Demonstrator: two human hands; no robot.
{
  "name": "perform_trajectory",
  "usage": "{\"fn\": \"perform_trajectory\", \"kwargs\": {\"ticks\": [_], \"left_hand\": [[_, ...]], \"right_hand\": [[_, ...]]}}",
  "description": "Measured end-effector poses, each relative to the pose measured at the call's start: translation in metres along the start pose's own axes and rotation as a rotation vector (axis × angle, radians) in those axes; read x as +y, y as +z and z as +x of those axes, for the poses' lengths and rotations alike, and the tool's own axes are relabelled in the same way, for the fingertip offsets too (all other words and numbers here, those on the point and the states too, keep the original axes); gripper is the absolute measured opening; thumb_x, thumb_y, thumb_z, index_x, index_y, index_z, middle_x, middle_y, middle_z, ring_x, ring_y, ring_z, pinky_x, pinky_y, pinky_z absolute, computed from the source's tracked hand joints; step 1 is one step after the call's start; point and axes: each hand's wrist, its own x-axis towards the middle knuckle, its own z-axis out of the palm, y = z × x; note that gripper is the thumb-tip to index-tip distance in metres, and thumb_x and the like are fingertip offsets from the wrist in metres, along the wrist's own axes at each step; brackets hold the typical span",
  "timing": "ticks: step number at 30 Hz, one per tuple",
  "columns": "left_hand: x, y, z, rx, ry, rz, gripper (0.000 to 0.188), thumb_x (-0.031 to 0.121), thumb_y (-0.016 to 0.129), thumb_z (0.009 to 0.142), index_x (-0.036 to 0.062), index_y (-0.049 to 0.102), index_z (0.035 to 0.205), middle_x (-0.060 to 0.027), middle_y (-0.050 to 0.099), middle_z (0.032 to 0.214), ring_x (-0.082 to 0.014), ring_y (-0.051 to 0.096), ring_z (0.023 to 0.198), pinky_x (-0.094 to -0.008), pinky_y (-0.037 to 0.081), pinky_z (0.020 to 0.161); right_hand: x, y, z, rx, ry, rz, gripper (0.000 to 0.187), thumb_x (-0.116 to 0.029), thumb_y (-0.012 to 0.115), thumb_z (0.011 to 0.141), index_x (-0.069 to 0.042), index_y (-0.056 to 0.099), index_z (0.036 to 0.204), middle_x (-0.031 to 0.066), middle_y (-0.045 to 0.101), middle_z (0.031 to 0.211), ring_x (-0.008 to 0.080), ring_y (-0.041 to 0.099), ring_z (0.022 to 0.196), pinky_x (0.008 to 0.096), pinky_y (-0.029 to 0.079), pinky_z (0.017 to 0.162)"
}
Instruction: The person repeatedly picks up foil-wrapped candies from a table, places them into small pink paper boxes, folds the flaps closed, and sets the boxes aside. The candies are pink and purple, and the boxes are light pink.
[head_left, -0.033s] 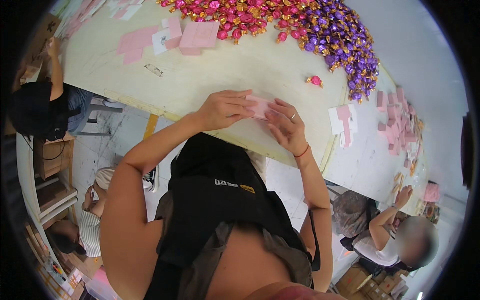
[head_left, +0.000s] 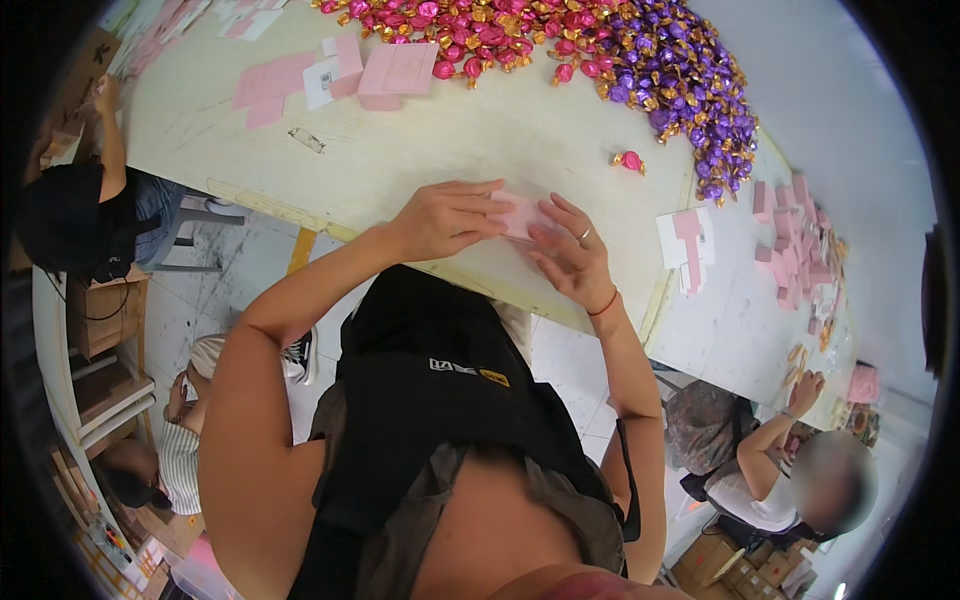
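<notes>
A small pink box is between my two hands, low over the near edge of the white table. My left hand is closed on its left end, fingers stretched along the top. At the right end, my right hand, with a ring and a red wrist cord, has its bent fingers against the box. The fingertips hide part of that end. Beyond the hands lie heaps of red-pink wrapped candies and purple wrapped candies with gold twisted ends. One loose red-pink candy lies apart from them.
Pink flat box blanks and a larger pink box lie at the far left. A white and pink card and a pile of small pink boxes are to the right. People sit at left and right.
The fingers of my right hand have shifted slightly at the box's right end. My left hand and the box stay almost in place.
</notes>
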Motion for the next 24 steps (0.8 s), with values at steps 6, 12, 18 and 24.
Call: {"fn": "perform_trajectory", "kwargs": {"ticks": [6, 12, 18, 24], "left_hand": [[-0.001, 0.009, 0.006, 0.023, 0.016, 0.004, 0.019, 0.009, 0.079, 0.073, 0.0141, 0.075, 0.091, -0.0008, 0.070, 0.117, -0.0255, 0.061, 0.122, -0.0373, 0.054, 0.094], [0.007, 0.023, 0.012, 0.015, 0.015, 0.051, 0.020, 0.011, 0.079, 0.073, 0.0154, 0.074, 0.091, -0.0006, 0.069, 0.115, -0.0260, 0.062, 0.117, -0.0409, 0.051, 0.097], [-0.041, -0.026, 0.035, 0.151, -0.075, 0.224, 0.031, 0.017, 0.079, 0.076, 0.0163, 0.072, 0.106, -0.0032, 0.069, 0.114, -0.0275, 0.061, 0.116, -0.0491, 0.040, 0.107], [-0.105, -0.076, 0.039, 0.200, -0.426, 0.706, 0.067, 0.025, 0.075, 0.083, 0.0100, 0.049, 0.142, -0.0133, 0.055, 0.140, -0.0339, 0.049, 0.131, -0.0509, 0.034, 0.110]], "right_hand": [[0.003, 0.006, -0.003, -0.029, -0.028, -0.142, 0.033, 0.002, 0.076, 0.074, -0.007, 0.072, 0.106, 0.0097, 0.061, 0.135, 0.0379, 0.055, 0.125, 0.0414, 0.051, 0.099], [0.000, 0.007, -0.008, 0.000, -0.013, -0.095, 0.033, 0.003, 0.075, 0.074, -0.007, 0.069, 0.106, 0.0113, 0.062, 0.128, 0.0357, 0.055, 0.120, 0.0402, 0.049, 0.098], [0.015, -0.061, -0.049, 0.471, 0.194, -0.501, 0.041, 0.002, 0.071, 0.079, -0.002, 0.057, 0.118, 0.0195, 0.057, 0.125, 0.0339, 0.056, 0.113, 0.0421, 0.044, 0.099], [0.075, -0.080, 0.052, 0.407, 0.242, -0.481, 0.061, -0.016, 0.079, 0.080, -0.011, 0.056, 0.136, 0.0207, 0.045, 0.144, 0.0400, 0.038, 0.134, 0.0488, 0.031, 0.111]]}}
